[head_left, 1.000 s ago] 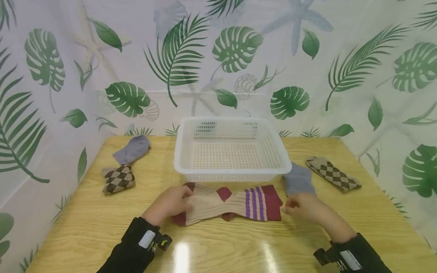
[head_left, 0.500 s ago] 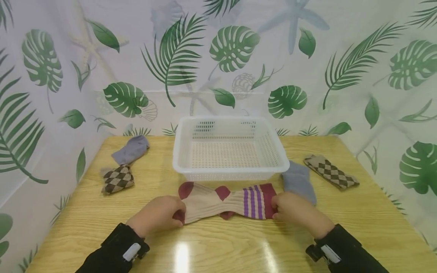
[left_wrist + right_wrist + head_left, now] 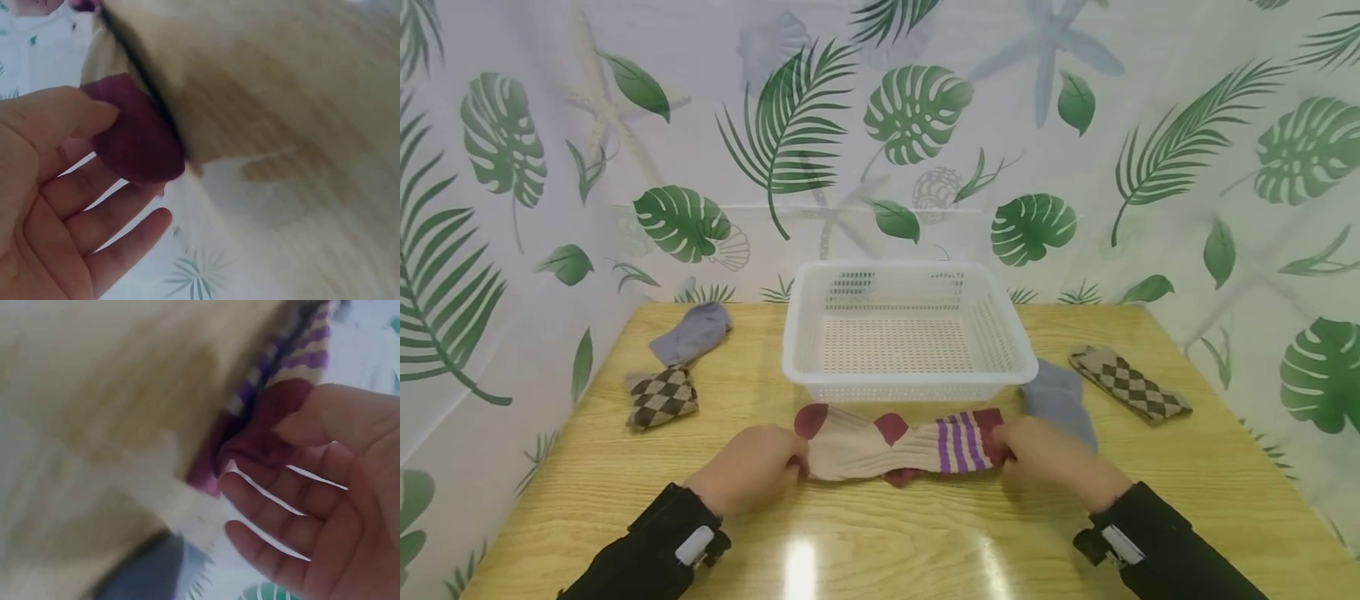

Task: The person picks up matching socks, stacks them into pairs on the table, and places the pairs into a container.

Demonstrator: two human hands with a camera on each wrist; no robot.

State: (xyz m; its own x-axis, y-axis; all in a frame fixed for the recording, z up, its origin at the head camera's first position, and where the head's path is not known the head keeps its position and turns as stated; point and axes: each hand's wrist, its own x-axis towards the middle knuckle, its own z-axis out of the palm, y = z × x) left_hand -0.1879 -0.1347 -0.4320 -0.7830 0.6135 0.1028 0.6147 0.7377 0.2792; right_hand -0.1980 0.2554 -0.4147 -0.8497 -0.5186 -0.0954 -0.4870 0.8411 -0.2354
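Observation:
Beige socks (image 3: 857,448) with maroon toes, heels and cuffs and purple stripes lie stretched sideways across the table, one over the other. At the toe end, my left hand (image 3: 752,468) pinches the maroon toe (image 3: 140,134) between thumb and forefinger, its other fingers spread. My right hand (image 3: 1052,460) pinches the maroon cuff (image 3: 265,428) at the opposite end, thumb on top. In both wrist views the pinched edges look lifted off the table. Close beyond my right hand lies a grey-blue sock (image 3: 1060,400), partly hidden by it.
A white plastic basket (image 3: 910,379) stands behind the socks, nothing inside it. Argyle socks lie at both sides, a crumpled one (image 3: 662,398) at left and a flat one (image 3: 1129,383) at right. Another grey-blue sock (image 3: 692,332) is at the back left. A leaf-print curtain (image 3: 880,150) closes off the back.
My right hand has come leftward onto the cuff and taken hold of it. My left hand has drawn back to the toe's near corner and pinched it. The near sock edge has risen slightly.

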